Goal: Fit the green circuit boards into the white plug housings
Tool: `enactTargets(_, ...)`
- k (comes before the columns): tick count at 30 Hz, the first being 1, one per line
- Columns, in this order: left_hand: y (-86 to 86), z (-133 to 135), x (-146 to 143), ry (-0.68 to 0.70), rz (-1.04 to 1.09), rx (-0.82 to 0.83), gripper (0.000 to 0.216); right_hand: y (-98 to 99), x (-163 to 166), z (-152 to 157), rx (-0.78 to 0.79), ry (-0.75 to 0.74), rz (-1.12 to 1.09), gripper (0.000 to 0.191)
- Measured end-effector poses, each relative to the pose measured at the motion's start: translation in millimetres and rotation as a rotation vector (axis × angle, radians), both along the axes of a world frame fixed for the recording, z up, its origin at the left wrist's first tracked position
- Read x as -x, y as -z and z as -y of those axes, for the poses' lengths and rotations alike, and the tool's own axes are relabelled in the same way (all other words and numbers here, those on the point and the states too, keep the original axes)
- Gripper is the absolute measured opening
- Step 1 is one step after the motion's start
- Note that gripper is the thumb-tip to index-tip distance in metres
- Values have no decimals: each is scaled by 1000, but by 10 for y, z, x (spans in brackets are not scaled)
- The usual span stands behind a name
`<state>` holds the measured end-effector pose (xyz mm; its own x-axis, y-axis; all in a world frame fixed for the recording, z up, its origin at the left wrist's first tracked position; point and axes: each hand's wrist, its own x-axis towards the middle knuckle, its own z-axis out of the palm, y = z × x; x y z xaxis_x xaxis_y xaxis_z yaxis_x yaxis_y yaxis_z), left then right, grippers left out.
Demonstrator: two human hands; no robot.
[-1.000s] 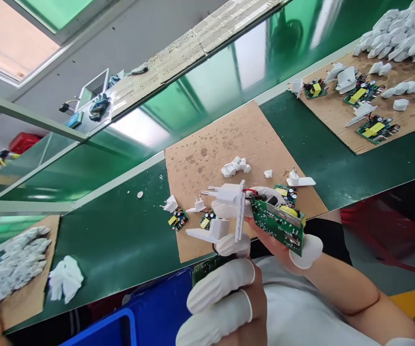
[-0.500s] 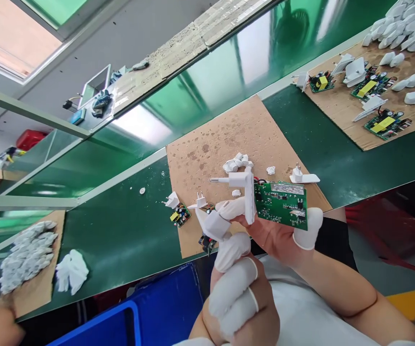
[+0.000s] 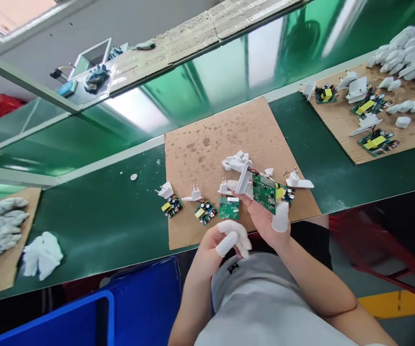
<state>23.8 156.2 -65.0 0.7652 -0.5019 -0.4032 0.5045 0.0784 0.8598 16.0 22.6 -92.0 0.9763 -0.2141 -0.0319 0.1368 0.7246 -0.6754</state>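
Note:
My right hand point(image 3: 265, 218), with white finger covers on some fingers, grips a green circuit board point(image 3: 264, 192) wired to a white plug housing point(image 3: 242, 179), above the cardboard. My left hand point(image 3: 231, 240), also in finger covers, hovers at the cardboard's near edge, loosely curled with nothing visible in it. Just beyond it lies a plug point(image 3: 224, 186) with a green board point(image 3: 229, 208). Two more boards with yellow parts, one point(image 3: 205, 211) and another point(image 3: 172, 206), lie to the left with their plugs. Another yellow-marked board point(image 3: 285, 193) shows partly behind my right hand.
The cardboard sheet point(image 3: 207, 125) lies on a green table point(image 3: 114, 211). White pieces point(image 3: 237, 161) and a plug cover point(image 3: 299, 181) rest on it. Right, another cardboard holds boards point(image 3: 377, 142) and a white heap point(image 3: 409, 57). A white glove point(image 3: 42, 254) lies left, blue bin point(image 3: 142, 302) below.
My left hand has drawn down and back from the white plug piece it held. A plug with its board now shows on the cardboard. The board in my right hand has turned and moved left.

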Motion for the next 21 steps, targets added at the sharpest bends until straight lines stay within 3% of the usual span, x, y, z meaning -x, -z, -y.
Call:
enactTargets(4, 126, -281, 178, -301, 173, -174, 27, 46, -73, 28, 23, 120, -58, 82)
enactTargets(7, 74, -299, 254, -449, 494, -491, 22, -43, -46, 66, 53, 180, -100, 81)
enactTargets(10, 14, -136, 136, -298, 1008, -938, 54, -170, 43, 157, 92, 251, -89, 72)
enactTargets(12, -18, 22, -2, -170, 1171, -1125, 77, -220, 124, 223, 143, 294, -61, 61)
enactTargets(14, -56, 177, -128, -89, 1168, -1267, 92, -213, 210, 274, 189, 346, -19, 55)
enactTargets(17, -122, 346, -236, 93, 970, -1395, 84, -121, 317, 322, 208, 429, 43, 58)
enactTargets(19, -152, 388, -255, 168, 833, -1397, 75, -64, 357, 345, 213, 448, 59, 60)
enactTargets(21, -163, 355, -242, 111, 754, -1314, 78, -51, 368, 362, 227, 427, 62, 61)
